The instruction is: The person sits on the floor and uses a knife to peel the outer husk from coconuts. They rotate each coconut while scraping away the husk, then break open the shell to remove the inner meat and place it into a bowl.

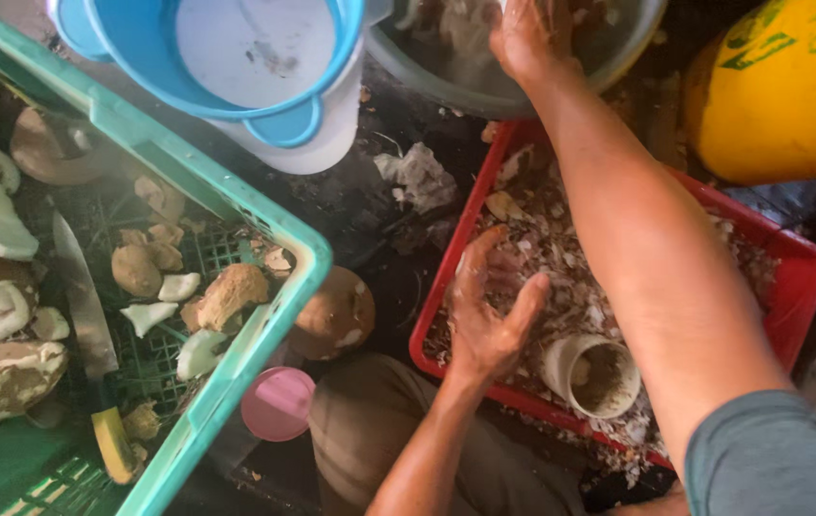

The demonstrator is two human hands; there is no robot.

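Left hand (489,306): fingers spread, empty, hovering over red crate (800,277) of pale shavings. Right hand (532,38): reaching into grey basin (522,96); grip cannot be told. Green crate (236,205): coconut pieces, knife (87,325). Blue bucket (264,57) beside basin.

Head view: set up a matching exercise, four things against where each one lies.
Things:
1. knife
2. white pipe piece
3. pink lid
4. right hand

Places:
A. in the grey basin
B. in the red crate among peelings
C. in the green crate beside coconut pieces
D. on the dark floor between the crates

Pairs: 1-C, 2-B, 3-D, 4-A
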